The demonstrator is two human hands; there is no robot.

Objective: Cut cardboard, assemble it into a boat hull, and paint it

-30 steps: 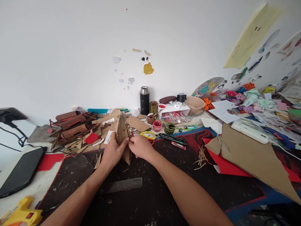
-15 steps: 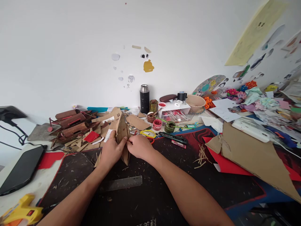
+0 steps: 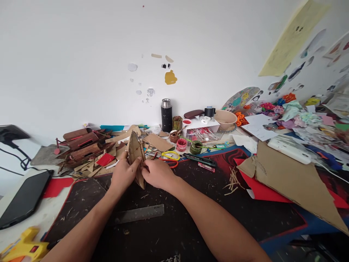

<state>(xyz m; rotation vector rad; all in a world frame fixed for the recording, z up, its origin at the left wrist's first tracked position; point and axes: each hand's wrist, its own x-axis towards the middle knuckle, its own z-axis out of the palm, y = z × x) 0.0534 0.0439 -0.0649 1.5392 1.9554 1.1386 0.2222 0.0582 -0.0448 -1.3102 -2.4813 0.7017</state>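
Observation:
A small boat-shaped cardboard piece (image 3: 135, 151) is held up on its end over the dark mat, pointed at top and bottom. My left hand (image 3: 124, 173) grips it from the left, thumb pressed on its face. At its right edge my right hand (image 3: 158, 174) has its fingers closed in a pinch against the cardboard; the fingertips are partly hidden. Below the hands a clear ruler (image 3: 141, 214) lies flat on the mat. Scissors with yellow and red handles (image 3: 171, 156) rest just beyond my right hand.
Brown painted model boats (image 3: 85, 145) and cardboard scraps lie back left. A black thermos (image 3: 166, 115), paint jars (image 3: 181, 145) and a box cutter (image 3: 200, 159) stand or lie behind. A yellow glue gun (image 3: 25, 247) is front left, a cardboard sheet (image 3: 289, 182) right.
The cardboard boat piece has tilted, its top leaning further left, and both hands have shifted slightly left with it. The view has moved a little; both hands keep their hold.

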